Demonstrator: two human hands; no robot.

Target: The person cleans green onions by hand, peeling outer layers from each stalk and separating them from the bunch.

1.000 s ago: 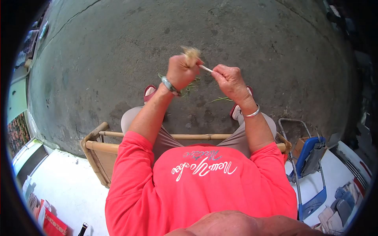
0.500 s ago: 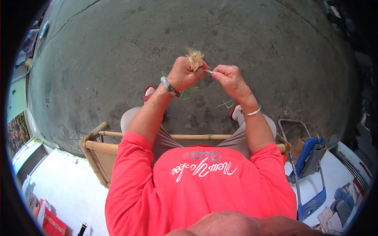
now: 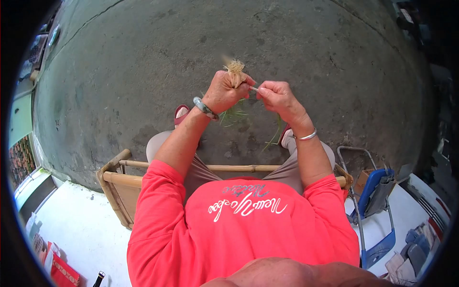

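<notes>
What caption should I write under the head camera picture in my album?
The left hand grips a wispy-ended bunch while the right hand pinches a thin, pale stalk.

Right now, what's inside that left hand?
The left hand grips a bunch of plants. Stringy pale roots poke out at one end, and green leaves show past the hand. The bunch's middle is covered by the fist, so I can't see it.

The bundle lies in the left hand; a stalk bridges to the right hand. Leaves hang just behind both. Floor lies beneath them; behind are a bamboo chair, a folding chair rightward, a bag far leftward.
</notes>
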